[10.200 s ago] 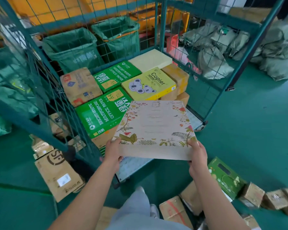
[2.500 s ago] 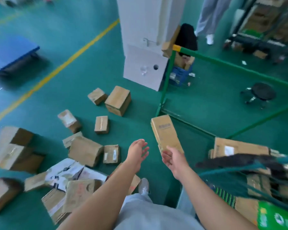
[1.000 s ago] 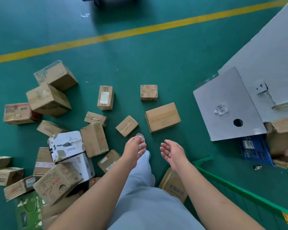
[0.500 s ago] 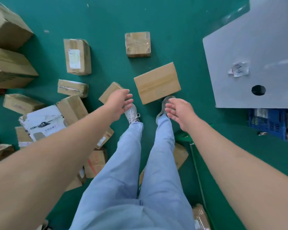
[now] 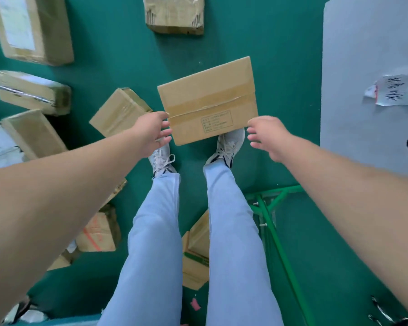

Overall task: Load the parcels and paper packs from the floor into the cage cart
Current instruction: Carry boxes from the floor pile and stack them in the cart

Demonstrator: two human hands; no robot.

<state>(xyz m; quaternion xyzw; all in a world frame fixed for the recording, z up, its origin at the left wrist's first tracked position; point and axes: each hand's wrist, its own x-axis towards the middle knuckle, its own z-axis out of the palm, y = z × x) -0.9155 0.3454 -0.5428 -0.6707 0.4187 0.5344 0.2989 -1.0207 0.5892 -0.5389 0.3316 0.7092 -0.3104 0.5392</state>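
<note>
Green painted floor (image 5: 280, 43), parcels scattered over its left half. Grey panel (image 5: 368, 55) fills the right edge, a torn handwritten note (image 5: 395, 90) stuck on it. Green metal frame (image 5: 266, 208) lower right, beside the right leg. Person in pale blue trousers (image 5: 156, 243) and white sneakers (image 5: 229, 143), seen from above, both arms reaching down. Taped brown parcel (image 5: 207, 100) lies flat on the floor just ahead of the toes, small printed label near its front edge. Left hand (image 5: 151, 130) at the parcel's left edge, fingers loosely curved, apparently touching it; no firm hold visible. Right hand (image 5: 266, 135) just beside the right corner, fingers spread, holding nothing.
</note>
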